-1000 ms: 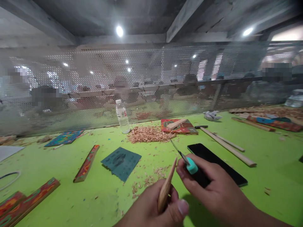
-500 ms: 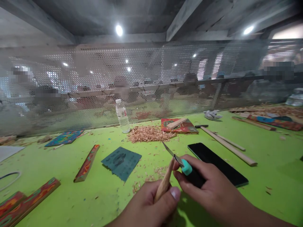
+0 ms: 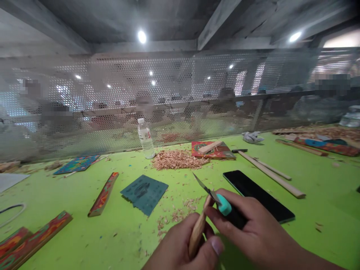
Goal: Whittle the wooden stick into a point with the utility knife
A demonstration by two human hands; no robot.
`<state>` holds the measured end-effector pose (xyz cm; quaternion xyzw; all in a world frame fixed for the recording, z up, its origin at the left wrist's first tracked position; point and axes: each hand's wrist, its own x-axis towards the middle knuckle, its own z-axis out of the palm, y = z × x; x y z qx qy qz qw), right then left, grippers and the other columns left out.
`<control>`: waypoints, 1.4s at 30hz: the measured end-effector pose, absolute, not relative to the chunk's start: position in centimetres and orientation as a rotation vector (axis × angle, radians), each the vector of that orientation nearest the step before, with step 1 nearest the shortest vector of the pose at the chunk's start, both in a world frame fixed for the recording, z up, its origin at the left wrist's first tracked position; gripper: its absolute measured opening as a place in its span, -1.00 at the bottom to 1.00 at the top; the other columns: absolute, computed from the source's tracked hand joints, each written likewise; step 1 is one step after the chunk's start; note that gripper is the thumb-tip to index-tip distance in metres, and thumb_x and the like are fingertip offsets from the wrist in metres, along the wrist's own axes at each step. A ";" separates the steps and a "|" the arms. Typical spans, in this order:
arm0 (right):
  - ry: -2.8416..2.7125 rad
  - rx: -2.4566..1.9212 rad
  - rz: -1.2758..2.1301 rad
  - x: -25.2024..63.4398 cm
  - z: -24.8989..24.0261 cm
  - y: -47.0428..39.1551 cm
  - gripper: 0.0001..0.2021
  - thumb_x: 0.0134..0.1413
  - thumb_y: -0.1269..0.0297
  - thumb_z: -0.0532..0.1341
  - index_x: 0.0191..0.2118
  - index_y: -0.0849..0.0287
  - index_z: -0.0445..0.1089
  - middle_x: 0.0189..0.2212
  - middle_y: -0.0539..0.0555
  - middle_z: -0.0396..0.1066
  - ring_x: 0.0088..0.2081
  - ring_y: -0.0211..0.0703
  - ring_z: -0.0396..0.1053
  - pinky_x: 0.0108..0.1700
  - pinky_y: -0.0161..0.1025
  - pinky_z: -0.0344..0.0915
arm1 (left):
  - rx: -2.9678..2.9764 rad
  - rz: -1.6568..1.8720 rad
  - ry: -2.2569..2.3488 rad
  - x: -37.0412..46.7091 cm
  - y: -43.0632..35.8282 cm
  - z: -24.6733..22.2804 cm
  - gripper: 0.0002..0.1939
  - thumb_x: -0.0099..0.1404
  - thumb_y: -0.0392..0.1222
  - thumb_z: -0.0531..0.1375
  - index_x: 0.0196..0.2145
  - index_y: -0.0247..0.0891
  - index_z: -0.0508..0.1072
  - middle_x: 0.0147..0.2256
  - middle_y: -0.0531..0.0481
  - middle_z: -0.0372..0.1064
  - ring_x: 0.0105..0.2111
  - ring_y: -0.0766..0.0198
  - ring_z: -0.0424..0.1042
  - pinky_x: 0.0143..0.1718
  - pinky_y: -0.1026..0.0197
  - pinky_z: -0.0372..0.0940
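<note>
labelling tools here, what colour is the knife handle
The knife handle is black with a turquoise front end, clearest in the head view.

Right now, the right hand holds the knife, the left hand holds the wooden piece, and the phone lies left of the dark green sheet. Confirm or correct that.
Wrong side: the head view shows the phone right of the dark green sheet. The right hand does hold the knife, and the left hand the wooden piece.

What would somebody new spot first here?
Probably the turquoise-banded knife in the right hand, near the front, close to the wooden stick in the left hand. Then the bright green table underneath, and the heap of wood shavings farther back, beside a bottle. A black phone lies just beyond the right hand.
</note>
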<state>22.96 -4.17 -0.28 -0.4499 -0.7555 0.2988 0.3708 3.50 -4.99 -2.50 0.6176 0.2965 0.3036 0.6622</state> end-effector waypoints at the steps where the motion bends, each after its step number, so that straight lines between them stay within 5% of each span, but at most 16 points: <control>1: -1.938 -1.163 0.747 23.0 -0.3 -4.2 -0.67 0.41 0.00 0.16 -0.32 0.11 0.40 -0.42 0.04 0.50 -0.39 -0.11 0.40 -0.36 -0.23 0.32 | 1.397 0.701 0.681 3.5 -5.0 -2.3 -0.41 0.34 0.38 0.28 -0.09 -0.25 0.45 -0.33 0.03 0.21 -0.33 0.26 0.14 -0.26 0.19 0.14; 9: -2.092 -1.055 0.523 23.4 0.2 -3.9 -0.72 0.49 0.13 0.06 -0.26 0.07 0.38 -0.41 0.04 0.50 -0.40 -0.11 0.46 -0.35 -0.20 0.36 | 1.149 0.819 0.648 3.3 -4.3 -2.0 -0.41 0.29 0.33 0.37 -0.14 -0.31 0.51 -0.31 -0.04 0.38 -0.32 0.25 0.32 -0.19 0.16 0.23; 19: -2.298 -0.872 0.297 24.0 -0.4 -3.5 -0.83 0.35 0.33 0.18 -0.05 0.06 0.49 -0.27 0.09 0.62 -0.32 -0.10 0.58 -0.34 -0.25 0.46 | 1.138 0.959 0.597 3.2 -4.0 -2.9 -0.57 0.34 0.19 0.40 -0.18 -0.27 0.55 -0.20 -0.12 0.55 -0.14 0.14 0.45 0.05 0.05 0.27; 27: -2.304 -0.878 0.075 24.1 -1.1 -3.6 -0.70 0.49 0.19 0.13 0.15 0.16 0.47 -0.17 0.20 0.67 -0.23 0.00 0.67 -0.28 -0.19 0.58 | 1.290 0.906 0.738 3.0 -3.9 -1.1 -0.53 0.30 0.24 0.40 -0.22 -0.29 0.64 -0.29 -0.09 0.58 -0.19 0.09 0.46 -0.08 0.13 0.30; 35: -2.211 -0.965 -0.031 24.0 -1.9 -4.0 -0.62 0.54 0.03 0.08 0.16 0.14 0.48 -0.24 0.17 0.65 -0.32 0.01 0.66 -0.35 -0.16 0.56 | 1.376 0.933 0.920 2.9 -3.6 -1.6 -0.39 0.28 0.43 0.30 -0.35 -0.27 0.54 -0.40 0.00 0.35 -0.34 0.20 0.25 -0.26 0.20 0.21; 39: -1.985 -1.069 -0.055 24.8 -1.5 -3.5 -0.62 0.47 -0.05 0.19 0.11 0.11 0.53 -0.18 0.14 0.65 -0.25 0.00 0.64 -0.21 -0.17 0.54 | 1.420 0.915 1.042 2.5 -3.4 -1.9 -0.32 0.20 0.53 0.28 -0.52 -0.17 0.25 -0.51 0.15 -0.01 -0.46 0.29 -0.04 -0.43 0.20 -0.02; 42: -1.932 -1.086 -0.032 24.9 -1.0 -3.3 -0.61 0.44 -0.06 0.22 0.11 0.10 0.54 -0.16 0.15 0.66 -0.21 0.01 0.63 -0.13 -0.17 0.54 | 1.430 0.893 1.012 2.4 -3.5 -2.1 -0.35 0.23 0.49 0.29 -0.49 -0.16 0.24 -0.51 0.16 0.02 -0.47 0.30 -0.02 -0.42 0.18 0.00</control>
